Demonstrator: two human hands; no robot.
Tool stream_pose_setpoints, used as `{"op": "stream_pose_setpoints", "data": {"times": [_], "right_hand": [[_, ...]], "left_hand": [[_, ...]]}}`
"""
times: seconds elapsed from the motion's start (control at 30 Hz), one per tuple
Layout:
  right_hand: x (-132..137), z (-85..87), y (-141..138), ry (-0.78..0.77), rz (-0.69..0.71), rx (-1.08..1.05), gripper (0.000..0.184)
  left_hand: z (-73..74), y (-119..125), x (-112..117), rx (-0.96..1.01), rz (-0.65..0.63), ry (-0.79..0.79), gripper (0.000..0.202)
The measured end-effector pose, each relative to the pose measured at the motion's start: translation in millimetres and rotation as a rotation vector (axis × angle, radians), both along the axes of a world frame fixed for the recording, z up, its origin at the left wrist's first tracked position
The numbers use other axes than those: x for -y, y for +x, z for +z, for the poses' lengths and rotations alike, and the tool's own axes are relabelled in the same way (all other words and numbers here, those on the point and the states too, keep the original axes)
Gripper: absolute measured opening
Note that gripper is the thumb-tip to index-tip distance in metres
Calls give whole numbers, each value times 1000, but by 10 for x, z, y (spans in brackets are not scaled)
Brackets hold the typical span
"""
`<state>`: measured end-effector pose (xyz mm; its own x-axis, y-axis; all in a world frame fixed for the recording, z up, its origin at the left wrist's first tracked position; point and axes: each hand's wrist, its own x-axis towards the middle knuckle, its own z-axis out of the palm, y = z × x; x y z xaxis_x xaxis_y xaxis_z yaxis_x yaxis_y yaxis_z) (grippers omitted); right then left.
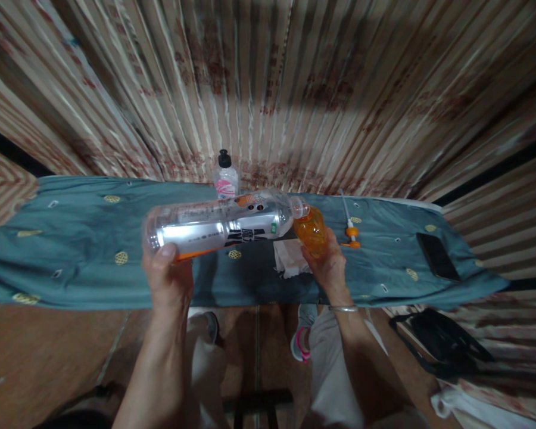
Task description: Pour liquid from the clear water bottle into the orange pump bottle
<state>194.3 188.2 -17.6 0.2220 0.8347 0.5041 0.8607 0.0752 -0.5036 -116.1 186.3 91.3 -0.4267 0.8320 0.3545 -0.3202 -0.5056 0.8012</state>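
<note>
Backdrop: a pleated beige curtain (268,89) with reddish-brown figures hangs behind everything in front of me.
Surface: the surface (89,238) runs across my view, covered in teal cloth dotted with yellow pineapples.
Bag: a black bag (446,342) sits low on my right, beyond the near edge of the cloth.
Large bottle: I have the large bottle (214,223), clear plastic with a silver label, lying sideways above the surface, its neck pointing right.
Left grip: my left grip (167,277) is closed around the base end of that bottle, thumb on the near side.
Right grip: my right grip (328,265) is wrapped round the orange bottle, fingers partly hidden behind it.
Black-capped bottle: it (226,176) stands upright near the far edge, behind the large one, which hides its foot.
Orange bottle: the orange bottle (311,229) is tilted in the air, its top up against the large bottle's mouth; I cannot tell exactly how the two openings meet.
Phone: a dark phone (438,256) lies flat at the right.
White paper: a crumpled white piece (290,257) lies beneath my right grip.
Pump: an orange pump (352,232) with a pale tube lies just right of that grip.
Bracelet: a thin metal bracelet (343,308) circles my right wrist.
</note>
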Motion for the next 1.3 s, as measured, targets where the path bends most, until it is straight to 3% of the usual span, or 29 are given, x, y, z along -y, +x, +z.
{"op": "stream_pose_setpoints", "data": {"times": [0.33,0.63,0.9,1.3], "right_hand": [[1,-18,-2,-13,-16,-24,76],[8,5,-2,-21,-22,-28,76],[3,-14,2,-10,-14,-19,76],[4,9,-11,-8,-6,-35,75]], "left_hand": [[30,42,-11,100,33,15,55],[9,-3,-1,-29,5,6,35],[28,32,-12,90,55,-15,53],[36,35,-16,79,58,3,54]]}}
